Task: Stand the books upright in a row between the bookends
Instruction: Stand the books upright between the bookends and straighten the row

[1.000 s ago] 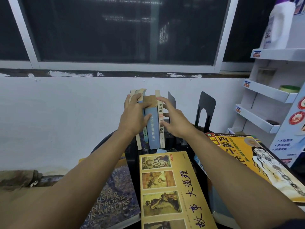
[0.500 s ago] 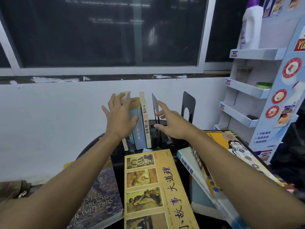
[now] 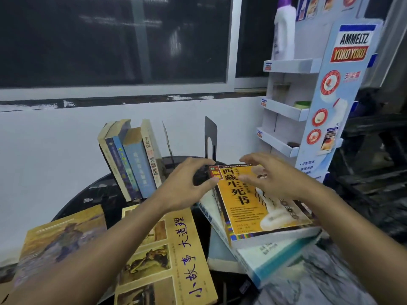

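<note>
Both hands spread and empty, our left hand (image 3: pixel 187 186) and right hand (image 3: pixel 272 175) flank the orange book (image 3: pixel 253 201) at centre right; we should clamp both edges evenly, then lift.

Dim indoor light, motion blur, wide-angle edge warping

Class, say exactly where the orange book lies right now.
In the head view the orange book lies flat atop a stack right of centre, between the open left hand and right hand, before the black bookend.

Spread hands (image 3: pixel 187 186) (image 3: pixel 271 175) over orange book (image 3: pixel 253 201), upright books (image 3: pixel 132 159) behind.
</note>
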